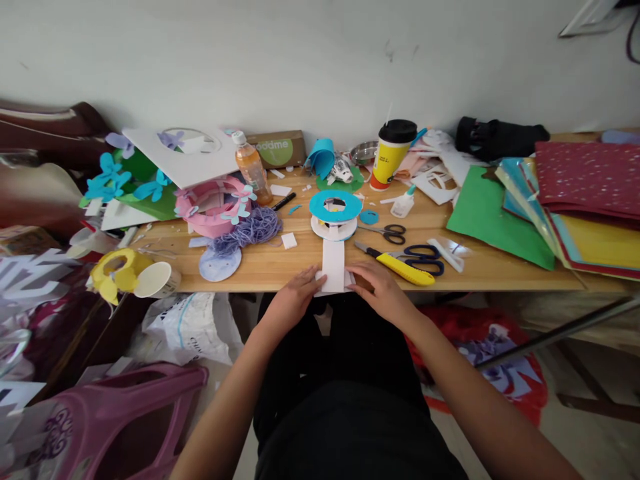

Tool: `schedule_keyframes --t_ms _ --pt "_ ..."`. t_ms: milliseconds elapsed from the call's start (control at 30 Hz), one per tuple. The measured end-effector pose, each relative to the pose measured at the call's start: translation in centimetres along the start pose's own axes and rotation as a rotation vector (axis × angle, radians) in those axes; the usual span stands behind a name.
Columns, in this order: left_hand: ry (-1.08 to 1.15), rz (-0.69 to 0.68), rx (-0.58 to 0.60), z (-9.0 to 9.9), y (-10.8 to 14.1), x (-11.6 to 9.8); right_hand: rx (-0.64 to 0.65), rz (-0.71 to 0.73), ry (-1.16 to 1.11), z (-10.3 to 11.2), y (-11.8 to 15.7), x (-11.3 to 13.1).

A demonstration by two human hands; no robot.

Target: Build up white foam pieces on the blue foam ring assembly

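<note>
Head view: we see the left hand (299,291) and the right hand (379,290) at the front edge of the worktop (270,267), one on either side of a white strip (333,265). The strip runs away from us down the middle, its far end meeting a white ring (334,234) that sits beneath a blue ring (355,205); we cannot tell whether they are joined. The left grip has its fingers close together, with the tips on a small white piece jutting out beside the strip. The right grip shows a gap between thumb and forefinger, both tips by a matching piece on the other side. We cannot tell whether either grip is clamped on the paper or merely resting against it.

As for writing, we can read "oddme" in pale letters on the green patch of a brown box (295,143) by the wall. Below the worktop, a white bag (187,327) bears dark letters, seemingly "CHIN", partly lost in creases. The yellow cup (389,160) carries dark print too small for us to read, as does the label on the glue bottle (401,205).
</note>
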State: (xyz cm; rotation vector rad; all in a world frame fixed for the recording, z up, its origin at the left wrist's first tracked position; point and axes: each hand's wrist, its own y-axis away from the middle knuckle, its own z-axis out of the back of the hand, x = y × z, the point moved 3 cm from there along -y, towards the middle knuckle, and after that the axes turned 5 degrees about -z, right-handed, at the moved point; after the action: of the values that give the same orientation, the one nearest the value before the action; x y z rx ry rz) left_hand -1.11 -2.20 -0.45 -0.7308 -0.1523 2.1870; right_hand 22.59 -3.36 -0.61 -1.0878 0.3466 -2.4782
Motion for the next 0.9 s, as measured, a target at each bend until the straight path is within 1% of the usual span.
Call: schedule_keyframes --t_ms 200,367,467,567,800,900 --pt "0.007 0.002 0.036 0.1 -0.1 0.1 0.002 -0.019 0.005 0.0 0.3 0.1" --pt "0.012 0.033 0.050 0.3 -0.2 -0.2 0.002 -0.032 0.010 0.2 0.1 0.2" --pt "-0.009 0.030 0.053 0.2 -0.1 -0.3 0.010 -0.037 0.020 0.3 0.0 0.1" --pt "-0.008 0.015 0.061 0.3 -0.1 0.0 0.017 -0.035 0.034 0.4 -0.1 0.1" --pt "0.068 -0.025 0.161 1.3 -1.0 1.0 0.044 -0.016 0.033 0.4 -0.3 0.0" --pt "0.089 -0.032 0.141 1.1 -1.3 1.1 0.047 -0.033 0.035 0.5 -0.2 0.1"
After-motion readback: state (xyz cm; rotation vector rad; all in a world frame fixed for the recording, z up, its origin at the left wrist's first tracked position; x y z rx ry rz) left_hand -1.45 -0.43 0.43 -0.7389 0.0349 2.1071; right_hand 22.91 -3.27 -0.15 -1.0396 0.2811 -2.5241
